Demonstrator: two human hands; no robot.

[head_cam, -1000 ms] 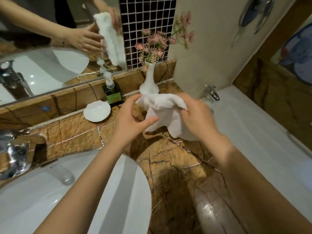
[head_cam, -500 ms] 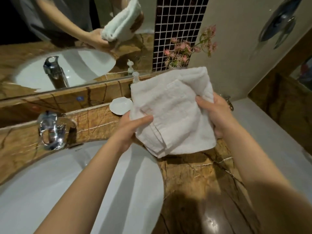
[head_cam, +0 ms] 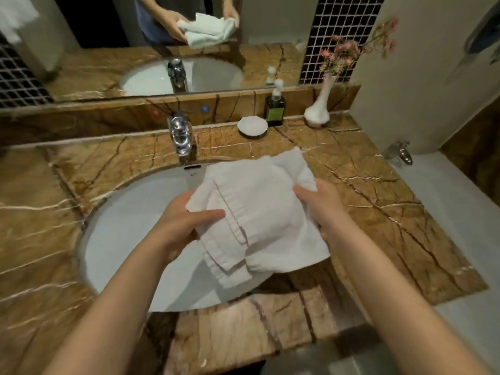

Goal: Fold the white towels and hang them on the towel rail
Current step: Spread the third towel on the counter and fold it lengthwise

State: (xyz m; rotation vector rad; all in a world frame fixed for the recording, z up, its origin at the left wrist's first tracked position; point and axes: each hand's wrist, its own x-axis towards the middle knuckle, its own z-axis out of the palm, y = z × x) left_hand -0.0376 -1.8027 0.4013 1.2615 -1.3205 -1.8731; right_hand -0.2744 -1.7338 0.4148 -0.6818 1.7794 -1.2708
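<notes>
A small white towel (head_cam: 265,212), partly folded with loose layers hanging down, is held in the air above the right side of the white sink (head_cam: 130,228). My left hand (head_cam: 181,226) grips its left edge, thumb on top. My right hand (head_cam: 322,204) grips its right edge, fingers under the cloth. The mirror (head_cam: 162,44) reflects both hands and the towel. A bit of another white cloth (head_cam: 13,14) shows at the top left corner. No towel rail is in view.
A chrome tap (head_cam: 180,133) stands behind the sink on the brown marble counter (head_cam: 378,212). A white soap dish (head_cam: 252,126), a dark pump bottle (head_cam: 275,106) and a white vase with pink flowers (head_cam: 317,112) line the back ledge. A bathtub (head_cam: 465,217) with a tap (head_cam: 400,151) lies at the right.
The view has swung left and pulled back, so the sink is now centred. Both hands have brought the towel from the vase corner over the basin and lowered it flatter.
</notes>
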